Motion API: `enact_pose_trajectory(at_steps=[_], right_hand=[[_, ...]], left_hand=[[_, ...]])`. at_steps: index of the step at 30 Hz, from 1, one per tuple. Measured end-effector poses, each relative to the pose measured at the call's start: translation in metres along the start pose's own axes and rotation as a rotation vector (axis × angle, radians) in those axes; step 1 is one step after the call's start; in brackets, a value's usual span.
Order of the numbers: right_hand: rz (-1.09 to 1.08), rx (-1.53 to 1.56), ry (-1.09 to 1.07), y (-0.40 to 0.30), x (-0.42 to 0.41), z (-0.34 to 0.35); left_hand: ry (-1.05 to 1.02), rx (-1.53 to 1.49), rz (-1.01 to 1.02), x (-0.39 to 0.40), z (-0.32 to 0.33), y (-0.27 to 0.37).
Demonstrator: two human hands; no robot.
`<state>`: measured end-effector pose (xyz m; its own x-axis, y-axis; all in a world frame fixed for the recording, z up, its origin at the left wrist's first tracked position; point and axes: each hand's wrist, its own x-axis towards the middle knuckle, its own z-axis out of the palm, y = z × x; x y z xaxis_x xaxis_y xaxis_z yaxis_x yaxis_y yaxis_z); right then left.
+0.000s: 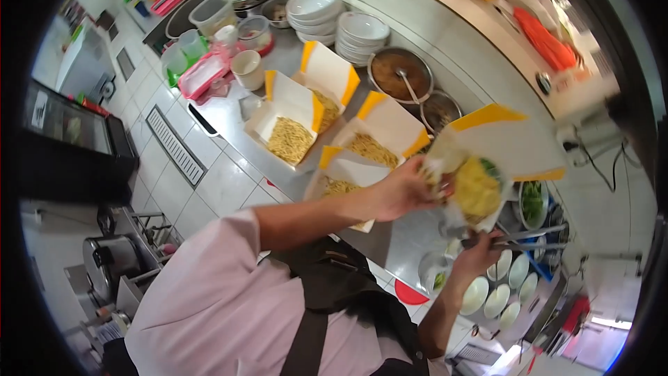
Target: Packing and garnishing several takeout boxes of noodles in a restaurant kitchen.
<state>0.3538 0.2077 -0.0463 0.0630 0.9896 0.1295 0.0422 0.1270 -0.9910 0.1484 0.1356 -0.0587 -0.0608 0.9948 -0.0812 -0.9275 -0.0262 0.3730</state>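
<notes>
A white takeaway box (472,203) with a yellow-edged lid sits tilted between my hands, blurred by motion. Yellow food (477,188), possibly egg, lies in it with something green beside it. My left hand (407,190) grips the box's side, its fingertips partly hidden. Metal tongs (529,237) are in my right hand (477,258), which is at the box's lower edge. Several similar boxes stand open on the steel counter, among them one box of noodles (291,140) at the left and another (371,147) near my left forearm.
Stacked white bowls (362,34) stand along the wall by a steel bowl of brown food with a ladle (401,74). Plastic tubs and a pink container (204,75) crowd the far end. Greens fill a bowl (532,203); pale bowls (496,300) lie right. Another person (543,21) is beyond the ledge.
</notes>
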Motion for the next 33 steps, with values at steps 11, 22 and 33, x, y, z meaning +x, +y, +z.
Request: enact_pose_trajectory(at_steps=[11, 22, 33], right_hand=[[-0.147, 0.160, -0.065, -0.012, 0.250, 0.241], [-0.159, 0.328, -0.272, -0.032, 0.191, 0.267], [0.448, -0.469, -0.108, 0.149, -0.137, -0.001]], left_hand=[[-0.001, 0.211, 0.085, 0.241, -0.008, 0.217], [0.370, 0.113, 0.604, 0.408, -0.032, 0.297], [0.525, 0.325, 0.431, 0.374, 0.033, 0.300]])
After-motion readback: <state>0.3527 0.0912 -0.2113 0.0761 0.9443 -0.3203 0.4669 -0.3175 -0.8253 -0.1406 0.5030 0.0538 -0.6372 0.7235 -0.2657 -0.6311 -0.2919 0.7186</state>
